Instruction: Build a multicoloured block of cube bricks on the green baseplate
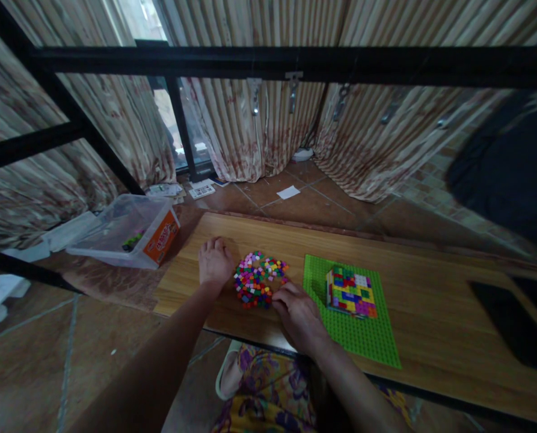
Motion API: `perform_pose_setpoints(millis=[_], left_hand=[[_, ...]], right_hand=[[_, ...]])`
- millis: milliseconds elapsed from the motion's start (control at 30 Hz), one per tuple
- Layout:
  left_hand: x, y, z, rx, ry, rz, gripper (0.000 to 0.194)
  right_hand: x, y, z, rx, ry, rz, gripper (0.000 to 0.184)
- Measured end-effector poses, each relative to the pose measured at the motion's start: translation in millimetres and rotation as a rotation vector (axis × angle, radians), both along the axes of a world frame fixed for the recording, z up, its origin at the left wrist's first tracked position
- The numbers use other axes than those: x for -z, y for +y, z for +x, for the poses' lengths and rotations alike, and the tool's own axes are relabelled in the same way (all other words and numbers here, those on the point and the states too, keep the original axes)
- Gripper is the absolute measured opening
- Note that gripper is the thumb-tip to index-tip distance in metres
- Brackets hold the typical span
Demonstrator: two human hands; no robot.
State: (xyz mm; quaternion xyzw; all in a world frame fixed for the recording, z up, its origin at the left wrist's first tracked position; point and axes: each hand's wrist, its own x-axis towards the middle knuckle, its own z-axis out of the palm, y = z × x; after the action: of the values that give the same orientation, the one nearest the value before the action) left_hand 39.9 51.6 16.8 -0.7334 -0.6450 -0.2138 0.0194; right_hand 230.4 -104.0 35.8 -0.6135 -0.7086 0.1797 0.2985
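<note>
A pile of small colourful bricks (258, 279) lies on the wooden table (430, 300). My left hand (214, 263) rests on the table at the pile's left edge, its fingers curled downward. My right hand (297, 310) sits at the pile's lower right edge with fingers bent toward the bricks; whether they pinch one is hidden. To the right lies a green baseplate (362, 337) carrying a multicoloured block of stacked bricks (350, 291).
A clear plastic box (128, 231) with an orange label lies on the floor to the left. Black metal frame bars (268, 63) cross overhead. Two dark flat objects (507, 325) lie at the table's right end. Curtains hang behind.
</note>
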Motion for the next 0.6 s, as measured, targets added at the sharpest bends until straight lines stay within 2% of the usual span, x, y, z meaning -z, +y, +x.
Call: perform_pose_setpoints(millis=[100, 300, 467, 600], left_hand=[[0.2, -0.2, 0.1, 0.004, -0.003, -0.004, 0.035], [0.8, 0.4, -0.1, -0.005, -0.002, -0.006, 0.037], [1.0, 1.5, -0.4, -0.003, -0.005, -0.018, 0.036], [1.5, 2.0, -0.6, -0.006, -0.01, -0.012, 0.036]], right_hand=[[2.5, -3.0, 4.9, 0.041, 0.014, 0.033, 0.02], [2.7, -0.7, -2.4, -0.028, 0.062, 0.014, 0.018], [3.8, 3.2, -12.0, 0.02, 0.037, -0.015, 0.013], [10.4, 4.4, -14.8, 0.045, 0.021, 0.036, 0.014]])
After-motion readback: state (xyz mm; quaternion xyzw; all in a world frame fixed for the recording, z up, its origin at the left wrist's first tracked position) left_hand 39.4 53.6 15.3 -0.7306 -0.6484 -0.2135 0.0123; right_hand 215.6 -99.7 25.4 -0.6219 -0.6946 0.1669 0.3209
